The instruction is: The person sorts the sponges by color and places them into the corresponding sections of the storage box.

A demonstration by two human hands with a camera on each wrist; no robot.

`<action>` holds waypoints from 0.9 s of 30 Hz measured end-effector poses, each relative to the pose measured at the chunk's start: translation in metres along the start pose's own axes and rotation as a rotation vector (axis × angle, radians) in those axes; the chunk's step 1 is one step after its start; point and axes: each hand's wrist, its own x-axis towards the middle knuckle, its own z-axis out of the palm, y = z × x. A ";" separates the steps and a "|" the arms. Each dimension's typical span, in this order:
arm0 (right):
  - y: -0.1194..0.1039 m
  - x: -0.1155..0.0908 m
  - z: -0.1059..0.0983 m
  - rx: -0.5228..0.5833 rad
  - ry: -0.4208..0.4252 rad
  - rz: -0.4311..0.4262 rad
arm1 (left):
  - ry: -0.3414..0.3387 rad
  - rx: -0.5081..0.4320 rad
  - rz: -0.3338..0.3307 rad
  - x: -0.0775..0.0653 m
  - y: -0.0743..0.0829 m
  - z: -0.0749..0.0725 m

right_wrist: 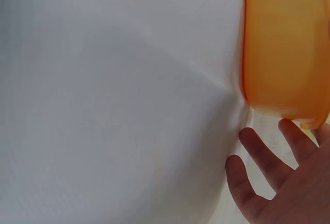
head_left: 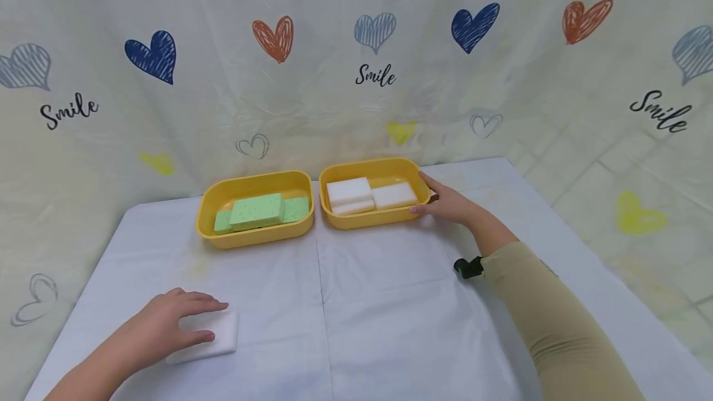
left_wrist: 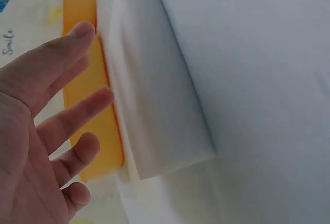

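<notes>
A white sponge block (head_left: 225, 334) lies flat on the table at the near left. My left hand (head_left: 169, 327) hovers over it, thumb and fingers apart, holding nothing. In the left wrist view a gap shows between the fingertips and the white sponge block (left_wrist: 160, 90). At the back right, my right hand (head_left: 453, 205) grips the right end of a yellow tray (head_left: 367, 221), thumb on the near side and a finger at the far corner. The right wrist view shows the other fingers (right_wrist: 265, 157) spread by the tray's end. Several white sponge blocks (head_left: 348, 192) lie inside, two stacked.
Left of that tray stands a second yellow tray (head_left: 262, 239) with several green speckled sponges (head_left: 257, 211). A white cloth (head_left: 390, 302) with a centre crease covers the table. Behind hangs a curtain (head_left: 317, 104) printed with hearts. A black strap piece (head_left: 468, 267) sits at the right sleeve cuff.
</notes>
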 end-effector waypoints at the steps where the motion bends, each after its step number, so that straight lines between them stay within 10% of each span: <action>1: 0.000 0.000 0.000 0.003 -0.001 0.002 | -0.015 0.000 0.002 -0.001 -0.001 0.002; 27: -0.001 -0.002 0.001 0.000 0.005 -0.010 | 0.080 0.123 0.069 -0.014 -0.005 0.012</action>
